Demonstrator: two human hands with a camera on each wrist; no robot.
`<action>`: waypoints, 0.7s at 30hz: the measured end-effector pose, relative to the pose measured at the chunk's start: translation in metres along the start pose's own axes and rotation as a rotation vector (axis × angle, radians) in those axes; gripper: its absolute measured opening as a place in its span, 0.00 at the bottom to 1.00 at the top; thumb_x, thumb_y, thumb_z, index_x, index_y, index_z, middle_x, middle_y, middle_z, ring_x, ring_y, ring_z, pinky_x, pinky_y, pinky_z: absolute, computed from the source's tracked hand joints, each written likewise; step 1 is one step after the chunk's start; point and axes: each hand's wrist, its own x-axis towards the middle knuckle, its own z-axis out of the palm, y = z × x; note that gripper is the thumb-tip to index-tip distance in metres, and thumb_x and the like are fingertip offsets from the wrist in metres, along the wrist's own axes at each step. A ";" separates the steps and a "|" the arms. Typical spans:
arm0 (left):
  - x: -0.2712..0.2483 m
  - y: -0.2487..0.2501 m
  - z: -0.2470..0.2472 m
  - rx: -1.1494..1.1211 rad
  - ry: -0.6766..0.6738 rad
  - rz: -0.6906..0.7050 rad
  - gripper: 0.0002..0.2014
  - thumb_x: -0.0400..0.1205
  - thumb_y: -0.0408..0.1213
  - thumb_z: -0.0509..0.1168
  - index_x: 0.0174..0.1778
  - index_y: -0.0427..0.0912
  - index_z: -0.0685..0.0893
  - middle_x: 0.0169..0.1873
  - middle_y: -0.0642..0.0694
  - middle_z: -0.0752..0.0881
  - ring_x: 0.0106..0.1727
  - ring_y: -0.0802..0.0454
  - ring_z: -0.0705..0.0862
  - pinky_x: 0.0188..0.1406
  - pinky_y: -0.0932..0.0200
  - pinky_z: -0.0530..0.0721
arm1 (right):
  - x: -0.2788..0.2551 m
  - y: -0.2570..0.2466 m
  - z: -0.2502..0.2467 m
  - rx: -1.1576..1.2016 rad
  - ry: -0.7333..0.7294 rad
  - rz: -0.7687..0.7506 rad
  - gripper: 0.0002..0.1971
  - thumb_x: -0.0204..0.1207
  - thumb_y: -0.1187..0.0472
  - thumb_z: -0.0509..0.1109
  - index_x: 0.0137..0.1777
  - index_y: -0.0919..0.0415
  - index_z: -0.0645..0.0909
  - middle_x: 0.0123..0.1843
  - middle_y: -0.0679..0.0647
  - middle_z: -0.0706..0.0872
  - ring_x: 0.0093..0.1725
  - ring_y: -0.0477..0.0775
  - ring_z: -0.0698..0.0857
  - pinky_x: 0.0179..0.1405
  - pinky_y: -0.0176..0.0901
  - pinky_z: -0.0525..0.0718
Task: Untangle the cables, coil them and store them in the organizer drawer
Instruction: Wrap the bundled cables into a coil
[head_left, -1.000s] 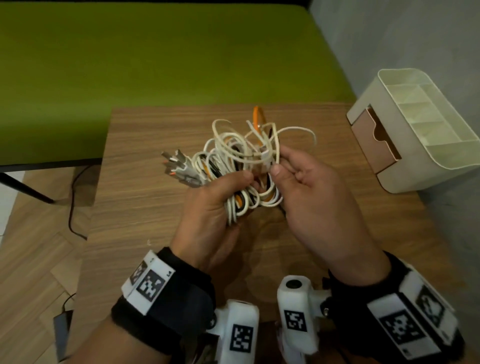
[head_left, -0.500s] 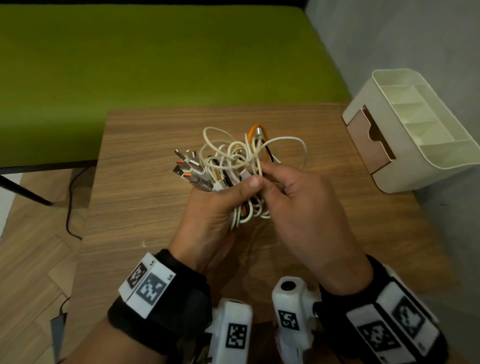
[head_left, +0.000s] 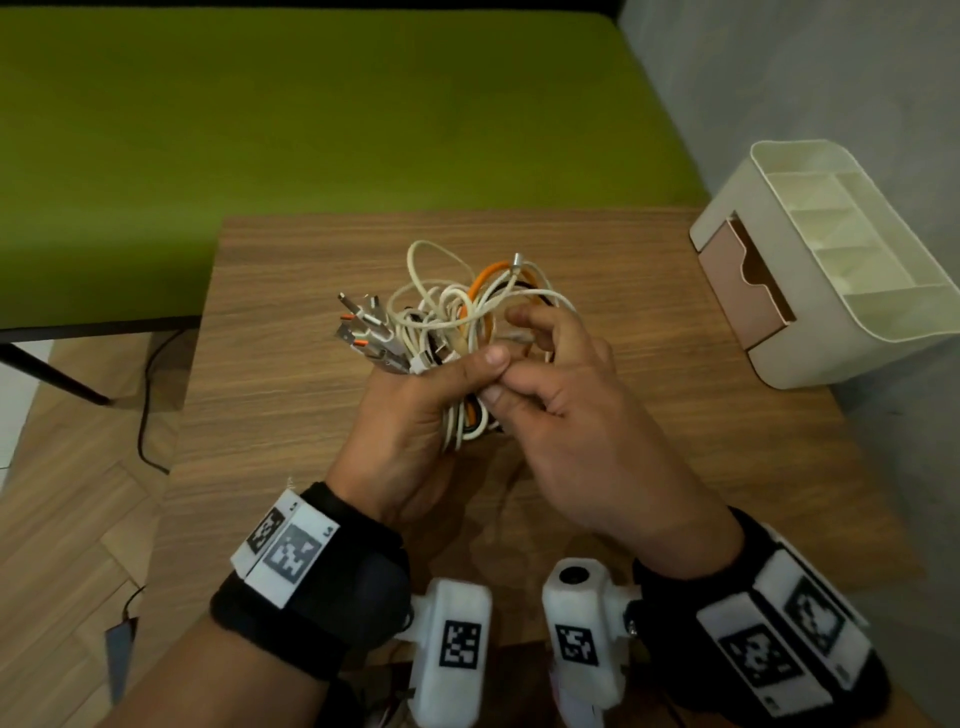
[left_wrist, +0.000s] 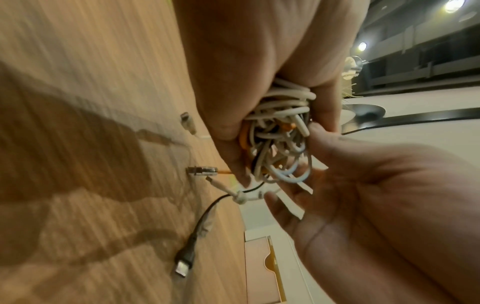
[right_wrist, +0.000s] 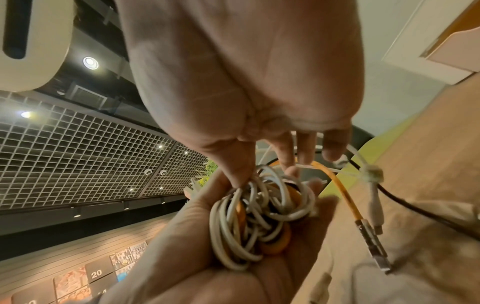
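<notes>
A: Cables (head_left: 457, 322) are all in one messy ball above the worktop (head_left: 270, 415). The left hand (head_left: 410, 415) squeezes it tight.

B: And the right hand (head_left: 566, 410)?

A: Its fingers pick at a loop. Nothing is coiled yet. The organizer drawer (head_left: 743, 280) waits on the right.

The brown wood-grain tabletop (head_left: 291, 415) looks matt and smooth. The tangled white, orange and black cables (head_left: 457, 322) wear smooth rubbery sheaths, with shiny metal plugs (head_left: 363, 332) at their ends. The cream plastic organizer (head_left: 852, 270) has a dull sheen; its pink drawer (head_left: 737, 291) looks matt.
</notes>
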 end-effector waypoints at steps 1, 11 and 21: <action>0.000 0.000 -0.001 0.014 -0.004 -0.008 0.25 0.73 0.29 0.72 0.65 0.24 0.79 0.56 0.24 0.85 0.55 0.32 0.87 0.55 0.42 0.86 | 0.000 0.001 -0.001 0.003 -0.014 -0.002 0.12 0.84 0.50 0.64 0.58 0.44 0.88 0.77 0.37 0.66 0.76 0.43 0.61 0.68 0.28 0.61; 0.014 -0.003 -0.010 0.197 0.119 -0.020 0.21 0.66 0.29 0.72 0.56 0.27 0.85 0.51 0.27 0.88 0.51 0.35 0.88 0.52 0.44 0.85 | 0.005 -0.001 -0.013 0.070 0.302 -0.544 0.15 0.67 0.81 0.68 0.49 0.68 0.90 0.51 0.59 0.88 0.54 0.52 0.85 0.55 0.40 0.81; -0.001 -0.002 0.002 0.374 -0.170 -0.049 0.16 0.58 0.27 0.74 0.42 0.34 0.90 0.38 0.39 0.91 0.39 0.45 0.90 0.42 0.52 0.88 | 0.004 0.018 -0.032 -0.191 -0.043 -0.262 0.47 0.75 0.68 0.69 0.84 0.31 0.49 0.80 0.21 0.53 0.78 0.22 0.48 0.74 0.43 0.50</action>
